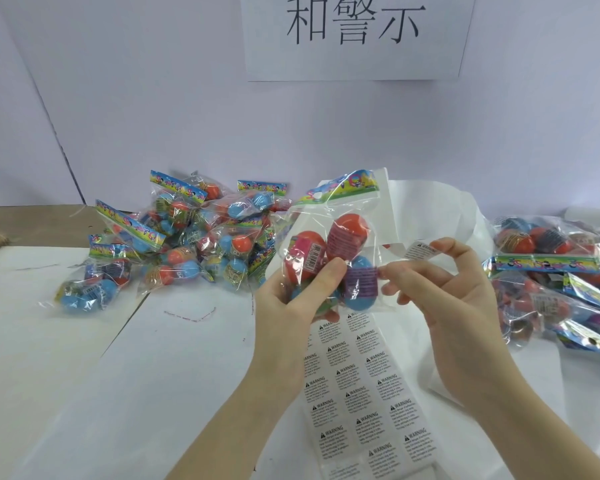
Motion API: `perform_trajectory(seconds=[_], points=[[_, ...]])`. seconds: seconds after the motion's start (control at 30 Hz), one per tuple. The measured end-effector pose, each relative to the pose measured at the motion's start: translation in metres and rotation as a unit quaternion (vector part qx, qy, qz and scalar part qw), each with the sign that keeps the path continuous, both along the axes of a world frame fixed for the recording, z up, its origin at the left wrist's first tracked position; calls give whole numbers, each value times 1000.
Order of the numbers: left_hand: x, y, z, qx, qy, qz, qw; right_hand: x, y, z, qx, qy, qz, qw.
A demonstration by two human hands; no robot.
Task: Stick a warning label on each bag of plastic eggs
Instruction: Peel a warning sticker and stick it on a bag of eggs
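Note:
My left hand (291,296) grips a clear bag of red and blue plastic eggs (329,251) with a colourful header card, held upright above the table. My right hand (444,285) pinches a small white warning label (418,251) between thumb and forefinger, just right of the bag, while its other fingertips touch the bag's right edge. A sheet of warning labels (364,393) lies flat on the table below both hands.
A pile of egg bags (174,244) lies at the left back. Another pile of bags (561,278) lies at the right. Crumpled white backing paper (440,206) sits behind my hands. A paper sign (354,32) hangs on the wall.

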State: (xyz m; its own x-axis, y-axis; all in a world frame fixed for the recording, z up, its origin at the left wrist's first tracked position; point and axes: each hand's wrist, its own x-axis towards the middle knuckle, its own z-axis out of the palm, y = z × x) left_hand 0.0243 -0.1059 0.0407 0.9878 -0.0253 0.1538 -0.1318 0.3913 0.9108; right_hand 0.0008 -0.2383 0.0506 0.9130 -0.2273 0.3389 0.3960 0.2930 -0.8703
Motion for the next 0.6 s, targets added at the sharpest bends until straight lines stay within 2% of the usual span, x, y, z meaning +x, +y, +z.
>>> perform_trajectory(seconds=[0.33, 0.6], points=[[3, -1, -2, -3, 28, 43, 999, -2, -2, -4, -120, -52, -156, 979], [3, -3, -6, 28, 10, 77, 997, -4, 3, -6, -177, -36, -81, 980]])
